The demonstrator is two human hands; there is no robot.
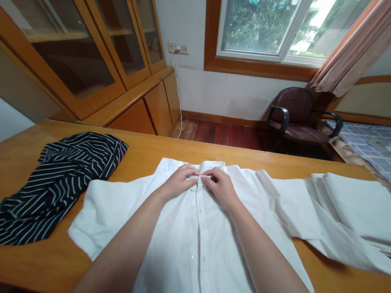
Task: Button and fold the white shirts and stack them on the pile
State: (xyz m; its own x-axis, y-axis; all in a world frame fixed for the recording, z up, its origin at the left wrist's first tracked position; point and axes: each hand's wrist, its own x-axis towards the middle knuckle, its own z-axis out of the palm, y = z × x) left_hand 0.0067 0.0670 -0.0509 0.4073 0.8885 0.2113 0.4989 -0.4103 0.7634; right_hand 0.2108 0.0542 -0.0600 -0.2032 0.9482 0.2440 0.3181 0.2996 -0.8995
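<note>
A white button-front shirt (186,238) lies flat on the wooden table (14,166), collar away from me and sleeves spread to both sides. My left hand (177,180) pinches the shirt's left front edge just below the collar. My right hand (222,186) pinches the opposite edge at the same spot. The fingertips of both hands meet at the top of the button placket, fingers closed on the cloth. Small buttons run down the placket toward me.
A crumpled black shirt with white stripes (57,184) lies on the table's left part. Folded white garments (358,208) are stacked at the right. Beyond the table stand a glass-door wooden cabinet (87,48), a dark armchair (298,117) under a window, and a bed (382,146).
</note>
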